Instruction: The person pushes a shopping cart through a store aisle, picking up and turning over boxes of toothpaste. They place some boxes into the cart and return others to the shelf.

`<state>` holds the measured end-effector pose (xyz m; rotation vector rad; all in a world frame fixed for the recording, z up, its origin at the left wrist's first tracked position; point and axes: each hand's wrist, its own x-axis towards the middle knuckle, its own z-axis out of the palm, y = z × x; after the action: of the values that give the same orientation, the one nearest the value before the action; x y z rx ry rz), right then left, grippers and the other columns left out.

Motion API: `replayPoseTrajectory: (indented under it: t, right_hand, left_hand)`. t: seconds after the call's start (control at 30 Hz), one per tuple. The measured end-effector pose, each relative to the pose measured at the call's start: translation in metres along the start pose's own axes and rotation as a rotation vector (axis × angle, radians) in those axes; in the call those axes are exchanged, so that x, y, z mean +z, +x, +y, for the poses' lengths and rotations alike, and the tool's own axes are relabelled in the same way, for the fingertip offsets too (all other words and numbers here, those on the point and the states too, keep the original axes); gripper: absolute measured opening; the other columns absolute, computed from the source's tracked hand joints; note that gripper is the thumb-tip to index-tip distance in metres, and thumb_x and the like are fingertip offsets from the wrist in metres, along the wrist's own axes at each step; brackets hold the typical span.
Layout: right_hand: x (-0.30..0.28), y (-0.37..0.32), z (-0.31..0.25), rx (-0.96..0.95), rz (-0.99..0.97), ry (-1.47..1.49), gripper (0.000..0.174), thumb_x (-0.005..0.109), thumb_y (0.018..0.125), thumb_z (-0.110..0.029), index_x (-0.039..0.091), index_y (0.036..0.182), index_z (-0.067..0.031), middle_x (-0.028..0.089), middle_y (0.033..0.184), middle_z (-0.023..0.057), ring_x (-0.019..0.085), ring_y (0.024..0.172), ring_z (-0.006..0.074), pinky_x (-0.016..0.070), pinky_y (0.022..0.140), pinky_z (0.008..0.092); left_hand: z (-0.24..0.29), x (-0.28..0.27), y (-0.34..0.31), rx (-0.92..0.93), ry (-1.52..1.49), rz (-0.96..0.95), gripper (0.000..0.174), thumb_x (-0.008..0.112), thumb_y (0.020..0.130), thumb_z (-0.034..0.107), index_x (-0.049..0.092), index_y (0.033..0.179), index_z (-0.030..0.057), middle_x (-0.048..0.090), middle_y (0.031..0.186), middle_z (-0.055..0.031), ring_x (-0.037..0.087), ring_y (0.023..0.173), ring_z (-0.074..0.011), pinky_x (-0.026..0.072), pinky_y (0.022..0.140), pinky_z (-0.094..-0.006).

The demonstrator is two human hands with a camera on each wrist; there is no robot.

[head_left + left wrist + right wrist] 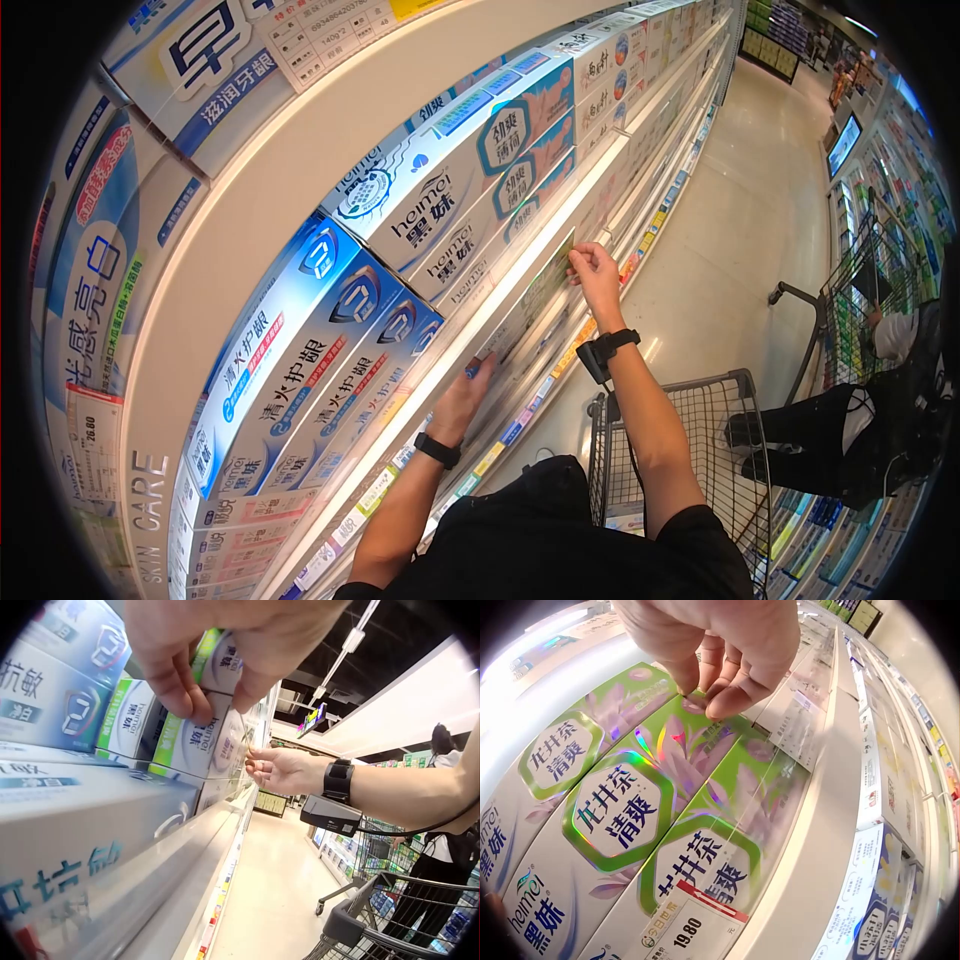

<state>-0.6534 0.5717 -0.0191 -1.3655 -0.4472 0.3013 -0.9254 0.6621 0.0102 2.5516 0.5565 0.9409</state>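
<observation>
**A:** While your right hand (597, 275) pinches the far end of the green heimei toothpaste box (630, 802), it lies in its row on the shelf (821, 847).

**B:** Your left hand (465, 395) pinches the near end. You have your grip, but I judge the lifting-out is not yet done.

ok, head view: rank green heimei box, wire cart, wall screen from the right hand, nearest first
1. green heimei box: on the shelf, pinched by the right hand.
2. wire cart: below the forearm, aisle side.
3. wall screen: far across the aisle, upper right.
</observation>
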Motion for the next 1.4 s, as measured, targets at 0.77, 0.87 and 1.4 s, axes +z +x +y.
replayPoseTrajectory:
  t: [0.77,0.87,1.4]
  right_hand:
    - [-0.005,0.011,0.004,0.041,-0.043,0.059,0.017,0.061,0.092,-0.018,0.062,0.093,-0.0012,0.062,0.075,0.0019,0.059,0.063,0.0077,0.0457,0.051,0.0200]
    - [-0.006,0.010,0.003,0.046,-0.044,0.067,0.018,0.062,0.091,-0.019,0.062,0.093,-0.0012,0.062,0.076,0.0020,0.060,0.063,0.0081,0.0460,0.051,0.0205]
    - [-0.027,-0.003,0.008,0.053,-0.012,0.046,0.019,0.063,0.090,-0.021,0.062,0.093,-0.0017,0.062,0.077,0.0032,0.060,0.066,0.0087,0.0470,0.054,0.0206]
  left_hand:
    - [0.011,-0.007,0.010,-0.105,-0.121,-0.067,0.033,0.073,0.080,0.022,0.060,0.101,-0.0008,0.066,0.074,-0.0108,0.063,0.066,-0.0212,0.0503,0.062,-0.0326]
    - [0.006,-0.005,0.008,-0.031,-0.075,-0.047,0.033,0.073,0.080,0.022,0.061,0.100,-0.0011,0.066,0.075,-0.0107,0.064,0.066,-0.0215,0.0502,0.063,-0.0328]
    - [0.006,-0.005,0.010,-0.200,-0.176,-0.136,0.033,0.072,0.081,0.023,0.061,0.103,0.0007,0.065,0.077,-0.0093,0.063,0.069,-0.0183,0.0489,0.063,-0.0305]
